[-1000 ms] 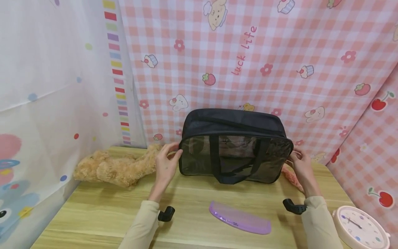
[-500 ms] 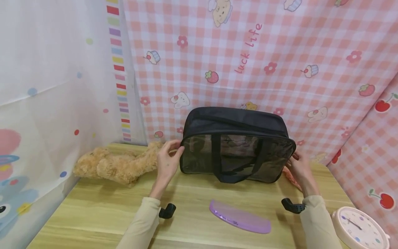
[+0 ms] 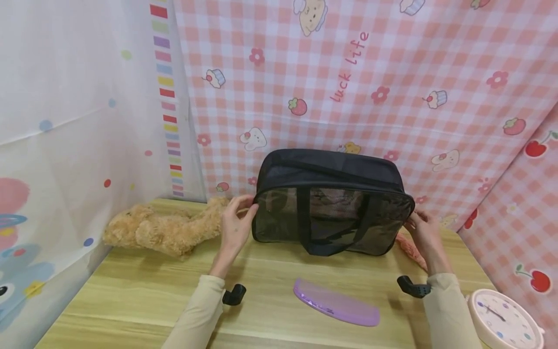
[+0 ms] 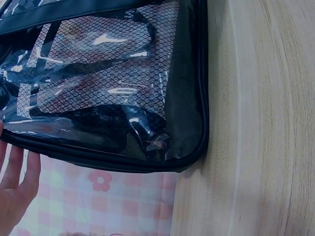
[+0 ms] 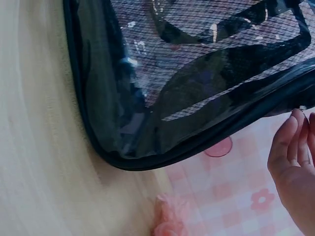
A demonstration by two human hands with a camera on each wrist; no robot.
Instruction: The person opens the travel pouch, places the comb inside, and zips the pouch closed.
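A black bag (image 3: 279,218) with a see-through front and a black strap handle stands upright at the back of the table. At its left end my left hand (image 3: 237,224) holds the edge, thumb in front. In the left wrist view those fingers (image 4: 30,172) meet the bag's piped rim. My right hand (image 3: 426,237) pinches the bag's right side near the top corner. The right wrist view shows its fingertips (image 5: 296,118) bunched against the black side. Mesh shows through the clear panel.
A purple comb (image 3: 335,305) lies on the wooden table (image 3: 144,295) before the bag. Tan fluffy plush (image 3: 165,230) lies at left, a round clock (image 3: 505,317) at right front. A pink fuzzy thing (image 3: 410,249) is partly hidden by the bag. Printed cloth (image 3: 383,58) hangs behind.
The head view has shifted slightly. Both hands stay at the bag's two ends, with only small finger movement on the right. The bag, comb and plush keep their places.
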